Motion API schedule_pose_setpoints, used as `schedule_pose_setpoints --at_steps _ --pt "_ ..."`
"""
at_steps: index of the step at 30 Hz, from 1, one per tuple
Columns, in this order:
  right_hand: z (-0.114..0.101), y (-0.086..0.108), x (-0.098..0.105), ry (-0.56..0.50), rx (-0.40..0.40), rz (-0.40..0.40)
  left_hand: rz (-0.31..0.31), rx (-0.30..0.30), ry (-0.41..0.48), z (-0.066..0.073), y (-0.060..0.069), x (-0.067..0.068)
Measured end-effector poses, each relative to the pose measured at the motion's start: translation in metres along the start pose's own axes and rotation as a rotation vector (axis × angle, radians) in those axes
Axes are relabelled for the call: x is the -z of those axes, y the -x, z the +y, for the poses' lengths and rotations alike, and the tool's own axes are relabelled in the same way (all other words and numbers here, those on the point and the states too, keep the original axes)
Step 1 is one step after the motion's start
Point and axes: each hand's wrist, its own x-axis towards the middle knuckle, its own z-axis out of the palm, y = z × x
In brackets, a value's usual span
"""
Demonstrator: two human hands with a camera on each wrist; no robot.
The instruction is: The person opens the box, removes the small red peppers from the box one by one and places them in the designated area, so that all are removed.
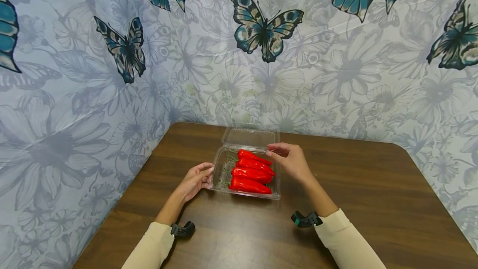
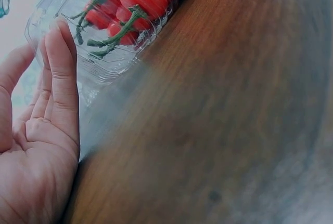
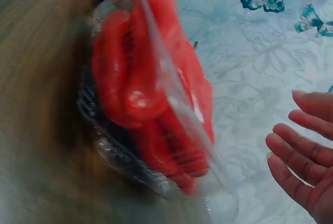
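A clear plastic clamshell container (image 1: 223, 169) stands on the table with its lid (image 1: 250, 137) raised at the back. Several long red peppers (image 1: 251, 173) lie side by side in it, and their green stems (image 2: 118, 34) point to the left. At the left side, my left hand (image 1: 195, 181) holds the container's rim between thumb and fingers. My right hand (image 1: 293, 161) hovers by the far right corner, near the lid's hinge. In the right wrist view its fingers (image 3: 299, 151) are spread apart, with nothing between them.
The brown wooden table (image 1: 354, 177) extends to both sides and toward me. A wall covering (image 1: 336, 74) with butterflies and flowers rises behind the table and on its left. Each wrist wears a black band (image 1: 183, 229) below a cream sleeve.
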Motion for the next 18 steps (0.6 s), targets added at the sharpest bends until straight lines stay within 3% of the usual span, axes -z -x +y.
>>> schedule_pose_setpoints --at_steps 7,18 --pt "0.004 0.004 -0.020 0.074 0.090 -0.069 -0.006 -0.006 -0.010 0.000 0.000 0.002" --pt "0.015 0.005 -0.040 0.245 0.137 -0.123 -0.005 0.005 0.008 0.000 0.002 0.000"
